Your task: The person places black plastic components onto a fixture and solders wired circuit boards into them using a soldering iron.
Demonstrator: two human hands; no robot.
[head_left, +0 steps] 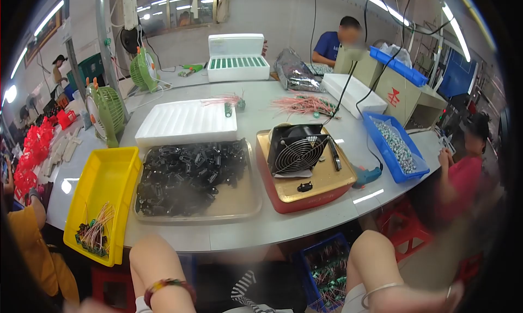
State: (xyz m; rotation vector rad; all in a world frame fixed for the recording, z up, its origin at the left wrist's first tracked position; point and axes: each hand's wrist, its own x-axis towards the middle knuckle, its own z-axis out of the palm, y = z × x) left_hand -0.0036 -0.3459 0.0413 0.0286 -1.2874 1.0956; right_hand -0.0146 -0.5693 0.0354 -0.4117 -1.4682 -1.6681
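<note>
Both forearms reach back toward the camera, elbows forward. My left hand is a blurred patch at the bottom edge, beyond a wrist with a colored bracelet; its fingers are not visible. My right hand, blurred at the lower right past a thin bangle, shows no clear fingers. Neither hand touches the table. In front lies a clear tray of small black plastic parts. Beside it, a black fan stands on a red and gold tin with one black part.
A yellow bin holds wired circuit boards. Behind are white foam trays and pink-wired boards. A blue tray of small round parts stands right, near a teal tool. People sit at the right and back.
</note>
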